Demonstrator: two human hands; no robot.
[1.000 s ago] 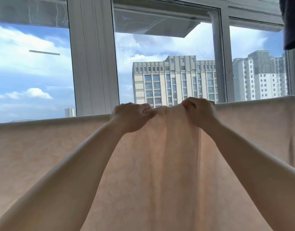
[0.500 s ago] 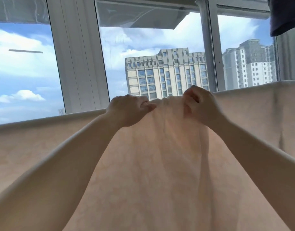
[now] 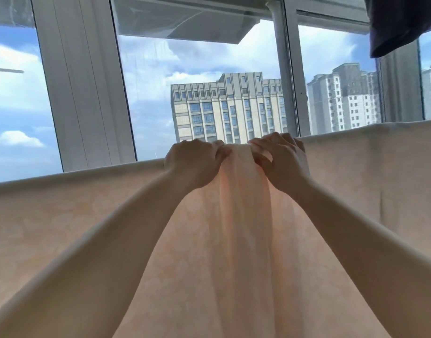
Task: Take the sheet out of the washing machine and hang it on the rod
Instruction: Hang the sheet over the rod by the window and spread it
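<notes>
Two hands work side by side at the top fold of the peach sheet (image 3: 243, 240), which hangs draped over a line running the full width of the view; the rod itself is hidden under the cloth. Left hand (image 3: 195, 164) and right hand (image 3: 280, 162) each have fingers curled over the fold, gripping bunched fabric, a narrow gathered strip between them with creases running downward from it. Either side of the hands the fold lies smooth and unobstructed, window frame (image 3: 85, 81) behind it and a dark garment (image 3: 397, 23) hanging above the right end
</notes>
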